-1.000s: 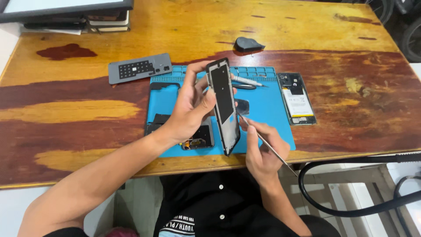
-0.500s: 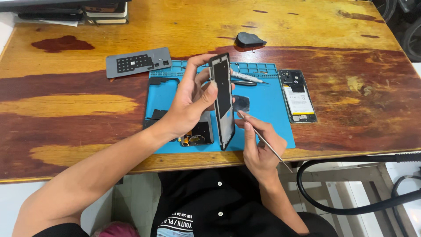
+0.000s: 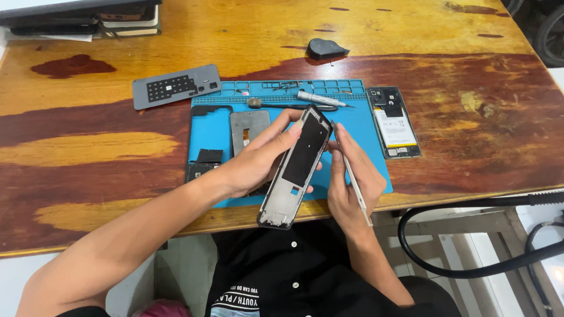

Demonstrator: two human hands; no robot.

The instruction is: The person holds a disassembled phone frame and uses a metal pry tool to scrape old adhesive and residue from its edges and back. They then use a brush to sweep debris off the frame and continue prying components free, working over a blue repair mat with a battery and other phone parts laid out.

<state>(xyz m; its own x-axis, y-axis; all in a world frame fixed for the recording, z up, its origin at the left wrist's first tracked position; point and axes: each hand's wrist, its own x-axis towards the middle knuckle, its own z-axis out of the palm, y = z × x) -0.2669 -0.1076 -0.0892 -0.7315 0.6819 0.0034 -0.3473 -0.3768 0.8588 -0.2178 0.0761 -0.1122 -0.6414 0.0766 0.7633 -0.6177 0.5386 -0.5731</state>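
Note:
My left hand [image 3: 255, 161] grips a bare phone frame [image 3: 296, 167], metal with a black inner panel, tilted over the near edge of a blue work mat [image 3: 352, 126]. Just right of the frame, my right hand [image 3: 348, 179] holds thin metal tweezers [image 3: 352, 176] whose upper tip touches the frame's right edge near its top. Both hands hover above the mat's front half.
On the mat lie a grey metal plate [image 3: 249, 128], small black parts [image 3: 205, 161], a screwdriver [image 3: 320, 98] and another tool. An opened phone with its battery showing [image 3: 395, 123] lies to the right. A grey keypad panel [image 3: 175, 86] and a black pick-shaped object [image 3: 326, 48] rest on the wooden table [image 3: 88, 147].
The phone frame has turned from nearly edge-on to show its flat inner face, and it has dropped lower toward me. My right hand has come up beside it with the tweezers.

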